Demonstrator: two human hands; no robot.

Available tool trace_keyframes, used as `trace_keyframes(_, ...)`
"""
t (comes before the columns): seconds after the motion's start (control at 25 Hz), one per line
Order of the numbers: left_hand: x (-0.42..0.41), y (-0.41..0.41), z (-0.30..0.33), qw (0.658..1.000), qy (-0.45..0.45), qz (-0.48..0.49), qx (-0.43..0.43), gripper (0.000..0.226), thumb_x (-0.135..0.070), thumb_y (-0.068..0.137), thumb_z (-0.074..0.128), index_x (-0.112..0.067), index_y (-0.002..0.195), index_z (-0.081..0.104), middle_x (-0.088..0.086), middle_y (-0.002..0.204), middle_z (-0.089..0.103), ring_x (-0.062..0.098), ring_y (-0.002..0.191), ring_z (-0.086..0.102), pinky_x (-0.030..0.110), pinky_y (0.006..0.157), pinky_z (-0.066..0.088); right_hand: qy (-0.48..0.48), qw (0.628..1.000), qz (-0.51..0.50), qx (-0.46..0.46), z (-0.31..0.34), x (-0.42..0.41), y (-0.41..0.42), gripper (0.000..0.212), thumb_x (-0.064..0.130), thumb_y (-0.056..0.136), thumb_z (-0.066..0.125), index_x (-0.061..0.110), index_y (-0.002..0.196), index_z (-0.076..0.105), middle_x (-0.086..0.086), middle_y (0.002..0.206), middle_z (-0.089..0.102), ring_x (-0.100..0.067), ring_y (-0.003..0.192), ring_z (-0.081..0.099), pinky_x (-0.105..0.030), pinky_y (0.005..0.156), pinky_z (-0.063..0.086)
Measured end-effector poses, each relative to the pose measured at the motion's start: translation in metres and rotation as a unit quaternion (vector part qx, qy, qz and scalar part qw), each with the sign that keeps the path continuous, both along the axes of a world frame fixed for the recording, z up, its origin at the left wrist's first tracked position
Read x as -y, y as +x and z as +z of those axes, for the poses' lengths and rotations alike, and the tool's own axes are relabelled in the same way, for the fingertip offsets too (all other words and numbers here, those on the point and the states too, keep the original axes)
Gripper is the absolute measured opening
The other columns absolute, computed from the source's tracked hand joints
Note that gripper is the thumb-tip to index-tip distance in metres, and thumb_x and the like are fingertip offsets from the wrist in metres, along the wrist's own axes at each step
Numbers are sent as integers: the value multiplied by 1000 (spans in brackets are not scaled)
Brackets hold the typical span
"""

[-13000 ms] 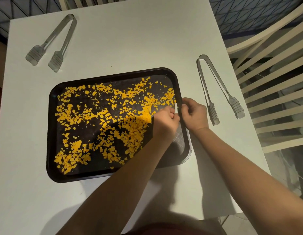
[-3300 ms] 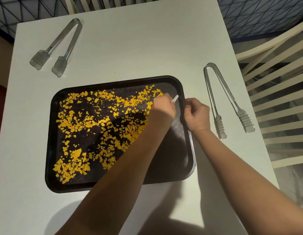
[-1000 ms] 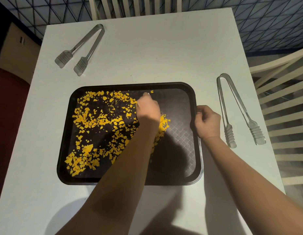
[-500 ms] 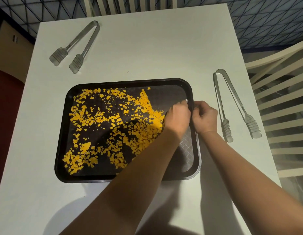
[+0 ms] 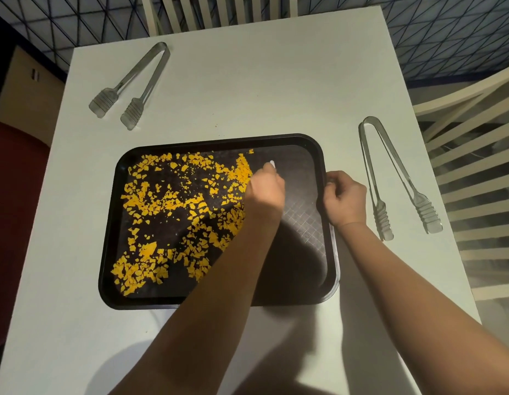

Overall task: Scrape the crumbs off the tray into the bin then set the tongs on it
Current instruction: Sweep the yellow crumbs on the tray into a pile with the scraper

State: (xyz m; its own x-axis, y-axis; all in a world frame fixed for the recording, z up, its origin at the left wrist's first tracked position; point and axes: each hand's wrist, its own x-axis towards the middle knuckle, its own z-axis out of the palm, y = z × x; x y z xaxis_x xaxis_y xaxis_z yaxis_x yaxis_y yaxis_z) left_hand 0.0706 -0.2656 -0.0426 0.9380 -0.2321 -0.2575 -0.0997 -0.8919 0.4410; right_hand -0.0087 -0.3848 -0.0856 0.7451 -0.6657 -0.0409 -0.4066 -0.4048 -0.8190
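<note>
A black tray point(image 5: 310, 149) lies on the white table point(image 5: 262, 89). Yellow crumbs point(image 5: 176, 206) cover its left and middle; its right part is bare. My left hand point(image 5: 266, 188) is over the tray and grips a small white scraper point(image 5: 272, 163), whose tip shows above the fingers, at the right edge of the crumbs. My right hand point(image 5: 346, 198) grips the tray's right rim. One pair of clear tongs point(image 5: 396, 178) lies on the table right of the tray. A second pair of tongs point(image 5: 133, 84) lies at the far left.
White slatted chairs stand at the table's far side point(image 5: 219, 10) and right side point(image 5: 475, 172). A dark red surface point(image 5: 11, 209) lies left of the table. No bin is in view.
My left hand has moved left from the tray's right rim with the scraper, pushing crumbs away from the right part. My right hand has stayed on the rim.
</note>
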Motion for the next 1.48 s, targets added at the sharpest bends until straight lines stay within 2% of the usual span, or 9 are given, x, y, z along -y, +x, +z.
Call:
trace_keyframes(0.2, 16, 18, 2, 999, -36, 22, 24, 25, -11, 97, 38, 1, 112, 55, 20, 104, 65, 32, 96, 63, 34, 72, 48, -7, 1000, 1, 4, -2, 0, 0, 38, 20, 76, 39, 3, 96, 67, -19, 75, 65, -28, 65, 57, -20, 62, 38)
trace_keyframes(0.6, -26, 33, 0, 985, -42, 168, 30, 20, -10, 94, 42, -3, 107, 56, 18, 103, 65, 32, 93, 64, 38, 78, 54, -8, 1000, 5, -2, 1, 0, -1, 37, 20, 76, 39, 3, 96, 66, -18, 75, 65, -25, 62, 53, -18, 59, 34)
trace_keyframes(0.76, -9, -8, 4, 991, -105, 3, 84, 19, -14, 94, 46, -1, 103, 58, 15, 89, 66, 26, 81, 65, 33, 70, 54, 6, 1000, -2, -1, 3, -1, 0, 39, 21, 75, 39, 3, 97, 66, -15, 72, 62, -23, 61, 52, -15, 57, 32)
trace_keyframes(0.88, 6, -48, -10, 989, -94, -103, 50, 18, -12, 92, 48, 1, 98, 59, 21, 86, 65, 34, 81, 64, 40, 68, 48, 4, 1000, -3, -1, 2, -2, 0, 38, 21, 75, 39, 3, 96, 66, -16, 74, 64, -23, 61, 52, -17, 57, 34)
trace_keyframes(1.0, 10, -68, -18, 985, -80, -135, 72, 7, -8, 81, 61, -1, 80, 59, 19, 66, 63, 36, 60, 64, 33, 51, 48, 0, 1000, -3, -3, 2, -2, 0, 35, 19, 77, 40, 3, 96, 66, -13, 74, 64, -21, 61, 52, -17, 58, 34)
trace_keyframes(1.16, 4, -63, -16, 989, -50, -133, 42, 27, -14, 53, 84, -14, 61, 59, 0, 43, 54, 13, 35, 55, 19, 33, 38, -3, 1000, 2, 9, 1, -1, -1, 35, 17, 78, 41, 1, 96, 66, -14, 73, 63, -24, 61, 53, -16, 58, 35)
trace_keyframes(1.28, -14, -50, -14, 989, -81, -68, 102, 14, -5, 72, 76, -4, 81, 65, 5, 60, 64, 12, 49, 62, 14, 44, 45, 0, 1000, 2, 10, -1, 0, 0, 35, 17, 77, 41, 2, 95, 66, -19, 75, 65, -28, 65, 57, -18, 61, 38)
trace_keyframes(1.36, -34, -36, -14, 999, -38, 4, 35, 14, -8, 93, 51, -3, 103, 59, 11, 85, 67, 18, 73, 66, 21, 62, 52, 2, 1000, 2, 9, -1, 0, 0, 31, 15, 78, 43, 2, 94, 66, -20, 74, 65, -27, 63, 55, -18, 59, 36)
trace_keyframes(1.48, -51, -28, -10, 996, -30, 42, 67, 17, -9, 95, 43, -4, 106, 56, 12, 93, 66, 23, 84, 65, 29, 68, 51, 0, 1000, 5, -4, -2, 1, -1, 22, 5, 84, 47, 2, 95, 66, -21, 76, 65, -24, 63, 54, -18, 60, 35)
